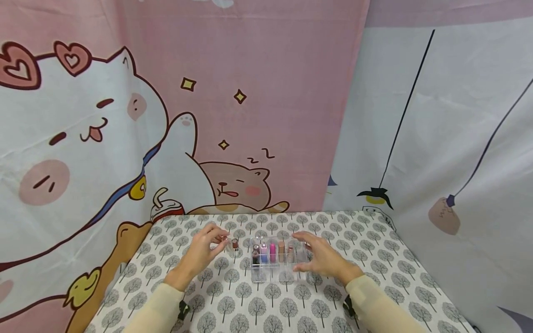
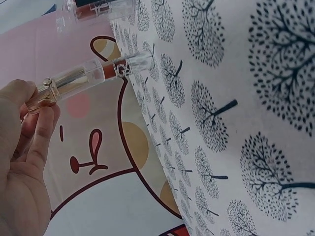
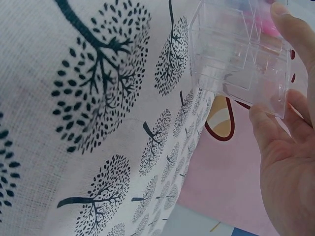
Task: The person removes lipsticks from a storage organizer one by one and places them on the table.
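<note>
Left wrist: left hand (image 2: 23,160) pinches gold-ended tube (image 2: 81,78); gold indistinct from head.

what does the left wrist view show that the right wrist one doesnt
Only the left wrist view shows the left hand, pinching a clear tube with gold inside. Only the right wrist view shows the right hand, its thumb and fingers at a clear box. Both show the tree-print tablecloth and the pink cartoon backdrop.
</note>
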{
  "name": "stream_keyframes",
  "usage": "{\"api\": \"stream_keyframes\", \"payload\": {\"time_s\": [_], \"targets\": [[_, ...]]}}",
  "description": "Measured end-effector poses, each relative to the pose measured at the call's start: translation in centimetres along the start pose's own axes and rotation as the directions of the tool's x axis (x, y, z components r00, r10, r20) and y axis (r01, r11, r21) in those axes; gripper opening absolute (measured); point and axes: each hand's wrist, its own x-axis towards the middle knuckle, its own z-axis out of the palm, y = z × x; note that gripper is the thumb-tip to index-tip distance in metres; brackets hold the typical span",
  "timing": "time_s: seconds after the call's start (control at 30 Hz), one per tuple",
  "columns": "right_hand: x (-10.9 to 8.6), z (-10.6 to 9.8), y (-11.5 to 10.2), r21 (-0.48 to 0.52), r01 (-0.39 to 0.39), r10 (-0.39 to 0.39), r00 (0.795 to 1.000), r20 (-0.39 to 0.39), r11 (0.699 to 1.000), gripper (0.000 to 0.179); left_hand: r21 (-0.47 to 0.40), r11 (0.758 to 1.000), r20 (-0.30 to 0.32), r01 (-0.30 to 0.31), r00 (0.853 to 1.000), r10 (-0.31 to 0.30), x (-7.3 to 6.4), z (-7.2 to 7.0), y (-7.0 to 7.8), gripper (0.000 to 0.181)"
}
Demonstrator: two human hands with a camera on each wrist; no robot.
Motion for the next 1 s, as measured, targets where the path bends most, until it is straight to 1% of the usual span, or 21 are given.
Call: {"api": "stream_keyframes", "payload": {"time_s": [0.17,0.3,0.47,0.63,0.73,0.8,0.87,1.0], "targets": [[0.0,0.0,0.0,-0.003,-0.01,0.01,1.0,0.0,1.0,0.107,0.007,1.0,0.007,0.005,1.0,-0.005,-0.2,-0.3,-0.5,0.027],[0.0,0.0,0.0,0.006,-0.009,0.008,1.0,0.002,1.0,0.107,0.021,0.999,0.02,0.029,0.999,-0.029,-0.5,-0.5,-0.7,0.025],[0.0,0.0,0.0,0.009,-0.007,0.007,1.0,-0.002,1.0,0.108,0.018,0.997,0.039,0.077,0.996,-0.078,-0.7,-0.6,-0.8,0.023],[0.0,-0.1,-0.2,0.018,-0.016,0.016,1.0,0.001,1.0,0.108,0.044,0.994,0.024,0.101,0.994,-0.103,-1.0,-0.6,-1.3,0.02],[0.0,-0.1,-0.3,0.018,-0.022,0.022,1.0,0.005,1.0,0.109,0.071,0.987,0.032,0.146,0.988,-0.149,-1.4,-0.7,-1.5,0.019],[0.0,-0.1,-0.3,0.018,-0.023,0.023,1.0,0.007,1.0,0.11,0.093,0.978,0.045,0.188,0.98,-0.193,-1.5,-0.8,-1.5,0.018],[-0.1,-0.1,-0.3,0.014,-0.025,0.025,1.0,0.006,1.0,0.11,0.11,0.97,0.054,0.216,0.973,-0.223,-1.6,-0.9,-1.6,0.017],[0.0,-0.1,-0.3,0.017,-0.027,0.027,1.0,0.006,0.999,0.11,0.112,0.955,0.065,0.275,0.957,-0.283,-1.5,-1.1,-1.6,0.015]]}}
